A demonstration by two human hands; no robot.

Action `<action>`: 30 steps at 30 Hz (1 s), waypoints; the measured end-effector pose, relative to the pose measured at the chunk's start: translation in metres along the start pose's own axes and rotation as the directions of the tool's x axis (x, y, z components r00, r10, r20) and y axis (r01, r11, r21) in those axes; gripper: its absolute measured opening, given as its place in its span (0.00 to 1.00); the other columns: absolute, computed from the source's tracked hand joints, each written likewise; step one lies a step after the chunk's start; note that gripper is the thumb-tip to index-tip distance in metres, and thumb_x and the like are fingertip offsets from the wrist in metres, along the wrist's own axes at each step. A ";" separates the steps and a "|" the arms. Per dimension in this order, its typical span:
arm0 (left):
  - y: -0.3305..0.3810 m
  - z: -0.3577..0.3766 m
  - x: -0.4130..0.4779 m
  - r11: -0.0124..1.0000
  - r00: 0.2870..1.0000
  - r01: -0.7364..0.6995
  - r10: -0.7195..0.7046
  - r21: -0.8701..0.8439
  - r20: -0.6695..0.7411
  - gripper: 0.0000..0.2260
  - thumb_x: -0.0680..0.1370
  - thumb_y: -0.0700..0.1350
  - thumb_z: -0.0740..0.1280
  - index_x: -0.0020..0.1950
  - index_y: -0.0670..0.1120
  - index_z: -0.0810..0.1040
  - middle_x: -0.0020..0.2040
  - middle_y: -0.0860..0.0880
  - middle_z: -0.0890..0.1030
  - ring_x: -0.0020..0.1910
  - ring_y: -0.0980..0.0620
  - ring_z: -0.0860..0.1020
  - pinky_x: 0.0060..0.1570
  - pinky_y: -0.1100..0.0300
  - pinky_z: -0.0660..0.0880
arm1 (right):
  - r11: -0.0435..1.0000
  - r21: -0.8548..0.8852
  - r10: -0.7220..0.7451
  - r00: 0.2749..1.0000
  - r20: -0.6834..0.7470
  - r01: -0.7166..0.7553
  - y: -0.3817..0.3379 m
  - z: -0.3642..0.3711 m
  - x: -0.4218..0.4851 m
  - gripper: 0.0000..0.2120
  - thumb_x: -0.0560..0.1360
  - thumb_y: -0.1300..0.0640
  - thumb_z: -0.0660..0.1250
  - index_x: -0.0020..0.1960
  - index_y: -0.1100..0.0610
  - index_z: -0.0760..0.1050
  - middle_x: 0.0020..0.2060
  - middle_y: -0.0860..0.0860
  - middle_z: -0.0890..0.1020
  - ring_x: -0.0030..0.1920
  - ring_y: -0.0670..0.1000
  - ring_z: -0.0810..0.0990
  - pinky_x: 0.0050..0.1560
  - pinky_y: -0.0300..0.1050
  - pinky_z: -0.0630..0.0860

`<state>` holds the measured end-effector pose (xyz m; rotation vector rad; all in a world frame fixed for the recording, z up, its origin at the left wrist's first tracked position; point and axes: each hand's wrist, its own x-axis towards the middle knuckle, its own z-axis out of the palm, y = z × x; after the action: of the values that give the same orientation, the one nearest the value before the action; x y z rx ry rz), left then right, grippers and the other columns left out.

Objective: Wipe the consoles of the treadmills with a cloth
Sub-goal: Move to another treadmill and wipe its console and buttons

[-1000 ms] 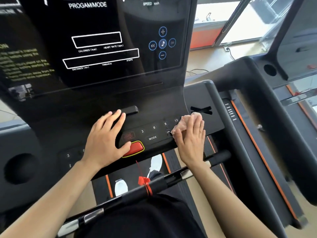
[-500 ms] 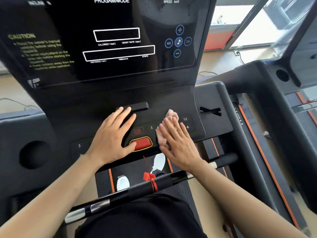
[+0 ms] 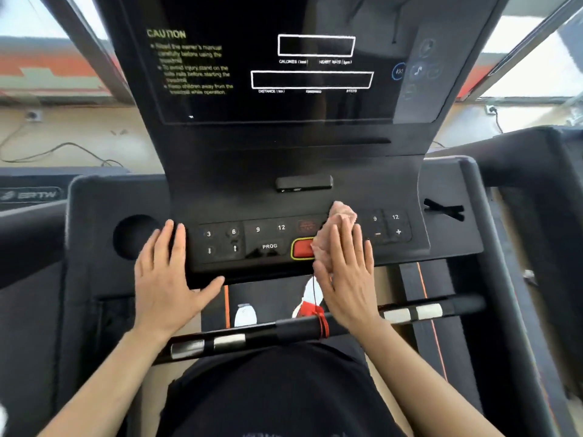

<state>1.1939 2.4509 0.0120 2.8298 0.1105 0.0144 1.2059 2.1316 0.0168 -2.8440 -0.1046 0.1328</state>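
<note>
The black treadmill console (image 3: pixel 252 200) fills the middle of the head view, with a dark screen (image 3: pixel 284 74) above a row of buttons (image 3: pixel 268 238). My right hand (image 3: pixel 347 272) lies flat on a pinkish cloth (image 3: pixel 339 216), pressing it onto the button panel just right of the red stop button (image 3: pixel 301 247), which the cloth partly covers. My left hand (image 3: pixel 168 279) rests flat with fingers spread on the console's left front edge, left of the 3 and 6 buttons, holding nothing.
A round cup holder (image 3: pixel 132 236) sits left of my left hand. A black handlebar (image 3: pixel 299 329) with silver sensor bands and a red safety cord crosses below the hands. A slot (image 3: pixel 443 209) is at the console's right. Another treadmill frame (image 3: pixel 536 216) stands to the right.
My right hand slid the cloth leftward from the 12 button to beside the red stop button. My left hand moved off the centre to the console's left edge. The view shifted left.
</note>
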 end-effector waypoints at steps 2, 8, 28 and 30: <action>-0.007 0.004 -0.005 1.000 1.000 0.027 -0.027 -0.007 0.011 0.50 0.70 0.73 0.62 0.82 0.41 0.60 0.81 0.40 0.63 0.79 0.37 0.63 0.77 0.39 0.61 | 1.000 -0.021 0.017 1.000 -0.003 -0.018 -0.007 0.007 0.004 0.32 0.84 0.40 0.46 0.84 0.52 0.44 0.83 0.50 0.43 0.83 0.54 0.39 0.82 0.58 0.46; -0.011 0.009 -0.005 0.999 0.999 0.018 -0.019 -0.041 -0.039 0.49 0.70 0.73 0.63 0.82 0.44 0.61 0.81 0.44 0.66 0.78 0.41 0.66 0.76 0.43 0.62 | 0.997 -0.053 -0.058 0.998 0.031 0.060 -0.031 0.014 0.019 0.29 0.85 0.43 0.48 0.83 0.52 0.49 0.84 0.49 0.48 0.83 0.54 0.44 0.82 0.56 0.49; -0.082 0.000 -0.019 0.968 0.972 -0.229 0.221 -0.107 -0.085 0.37 0.71 0.57 0.72 0.78 0.45 0.70 0.77 0.46 0.73 0.75 0.43 0.71 0.73 0.47 0.68 | 0.746 0.024 -0.665 0.742 0.081 0.666 -0.163 0.057 0.031 0.25 0.81 0.60 0.64 0.77 0.57 0.68 0.78 0.54 0.68 0.79 0.59 0.63 0.79 0.59 0.61; -0.093 0.007 -0.026 0.960 0.966 -0.252 0.243 -0.121 -0.083 0.37 0.71 0.52 0.77 0.77 0.44 0.70 0.77 0.44 0.72 0.77 0.42 0.69 0.75 0.45 0.67 | 0.705 0.089 -0.709 0.701 0.079 0.703 -0.167 0.055 0.020 0.20 0.82 0.58 0.61 0.74 0.55 0.72 0.76 0.51 0.72 0.78 0.57 0.66 0.79 0.58 0.60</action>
<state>1.1612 2.5349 -0.0225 2.6932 -0.2231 0.1658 1.2100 2.3085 0.0113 -2.5210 -1.1846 0.1152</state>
